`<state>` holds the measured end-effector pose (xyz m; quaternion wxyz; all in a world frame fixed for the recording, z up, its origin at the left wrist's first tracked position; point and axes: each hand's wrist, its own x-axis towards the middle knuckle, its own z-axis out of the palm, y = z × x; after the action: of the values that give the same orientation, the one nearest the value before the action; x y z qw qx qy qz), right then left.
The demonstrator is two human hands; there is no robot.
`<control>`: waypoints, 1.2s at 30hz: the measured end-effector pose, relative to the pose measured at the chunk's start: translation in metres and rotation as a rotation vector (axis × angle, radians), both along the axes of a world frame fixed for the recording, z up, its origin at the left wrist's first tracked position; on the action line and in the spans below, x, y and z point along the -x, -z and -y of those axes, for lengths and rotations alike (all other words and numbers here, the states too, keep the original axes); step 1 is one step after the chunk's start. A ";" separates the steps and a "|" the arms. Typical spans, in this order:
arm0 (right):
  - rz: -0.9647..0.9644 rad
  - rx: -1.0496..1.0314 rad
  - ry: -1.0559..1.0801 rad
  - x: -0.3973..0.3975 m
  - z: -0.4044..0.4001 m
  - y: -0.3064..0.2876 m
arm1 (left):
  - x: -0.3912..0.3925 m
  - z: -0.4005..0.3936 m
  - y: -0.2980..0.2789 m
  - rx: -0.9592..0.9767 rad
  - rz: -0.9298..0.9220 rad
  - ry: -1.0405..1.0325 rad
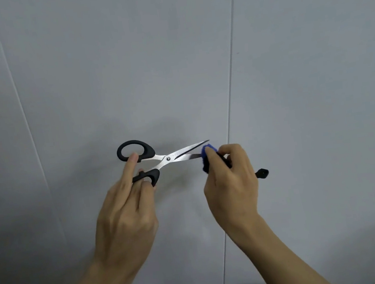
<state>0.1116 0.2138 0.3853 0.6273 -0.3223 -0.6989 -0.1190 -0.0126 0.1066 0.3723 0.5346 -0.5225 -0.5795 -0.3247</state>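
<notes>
So the left hand [125, 220] has the black-handled scissors [168, 158] by the loops, out over the grey surface [172, 61], with the blades parted a little. The right hand [231, 183] is pinching a blue-and-black strip [207, 150] and poking its blue end in at the blade tips. Looks like the lining-up is done, but the actual snip isn't. The strip seems to be all in one piece.

left hand [124, 211] grips scissors [167, 159], index finger extended | right hand [230, 183] pinches blue strip [207, 150], fingers curled

left hand [125, 220] holding scissors [160, 159], right hand [231, 183] gripping brush [208, 149]
</notes>
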 end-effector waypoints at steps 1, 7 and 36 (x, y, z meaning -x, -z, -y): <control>-0.007 -0.014 -0.039 -0.002 0.004 -0.002 | -0.001 0.000 -0.001 0.004 -0.004 -0.003; 0.212 -0.275 -0.247 0.005 0.041 -0.015 | -0.006 -0.005 0.004 0.095 -0.053 0.000; 0.308 -0.100 -0.169 0.006 0.030 -0.019 | -0.012 0.003 0.005 0.164 -0.091 0.006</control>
<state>0.1058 0.1838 0.4045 0.5360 -0.2088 -0.8044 -0.1483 -0.0004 0.1031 0.3674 0.5149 -0.5803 -0.5778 -0.2536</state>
